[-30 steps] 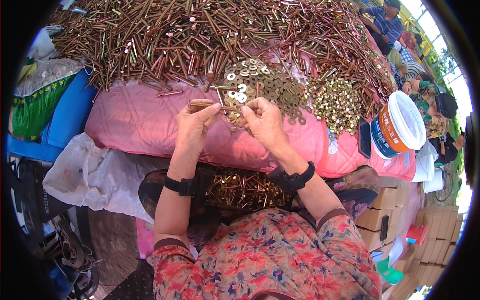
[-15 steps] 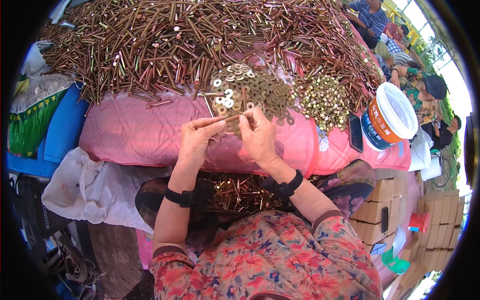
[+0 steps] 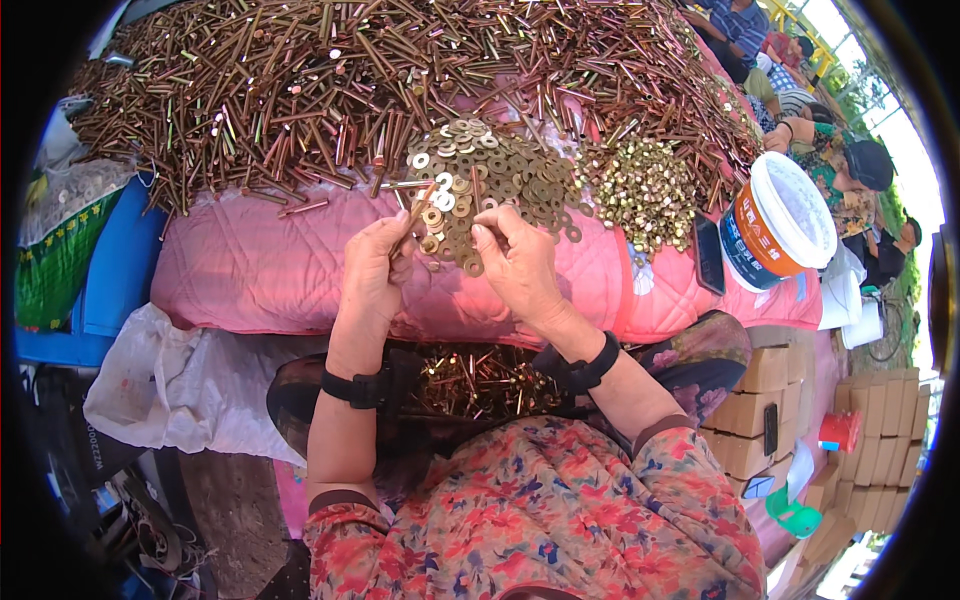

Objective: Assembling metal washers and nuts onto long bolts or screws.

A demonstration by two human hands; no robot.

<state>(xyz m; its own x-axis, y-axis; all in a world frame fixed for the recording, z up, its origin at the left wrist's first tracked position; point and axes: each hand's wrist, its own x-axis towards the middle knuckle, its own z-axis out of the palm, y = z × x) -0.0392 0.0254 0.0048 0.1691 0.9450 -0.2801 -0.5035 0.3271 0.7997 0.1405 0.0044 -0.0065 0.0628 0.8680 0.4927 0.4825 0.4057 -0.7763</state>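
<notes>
While the left hand (image 3: pixel 375 265) pinches a long bolt (image 3: pixel 415 212) near its lower end, the shank tilts up and away over the pink quilt (image 3: pixel 250 265). Right hand (image 3: pixel 515 262) sits just beside it, fingertips closed small at the near edge of the washer pile (image 3: pixel 500 175); looks like a washer in the pinch, but too small to tell.

Handling, my read: bolt is stiff steel, light enough for two fingers, plating probably a bit slick. Grip low on the shank so the free end stays clear. Washers are thin and flat, easiest taken by the rim (they'll slip if pressed flat-on).

Bolt heap (image 3: pixel 380 80) covers the far side of the quilt, nut pile (image 3: pixel 645 190) right of the washers.

Packaging: round bucket (image 3: pixel 780 230), white rim, orange and blue label band, at the quilt's right end. Green printed sack (image 3: pixel 55 265) far left. White plastic bag (image 3: pixel 170 375) lower left. Plain brown cartons (image 3: pixel 770 385) stacked lower right, labels not legible.
</notes>
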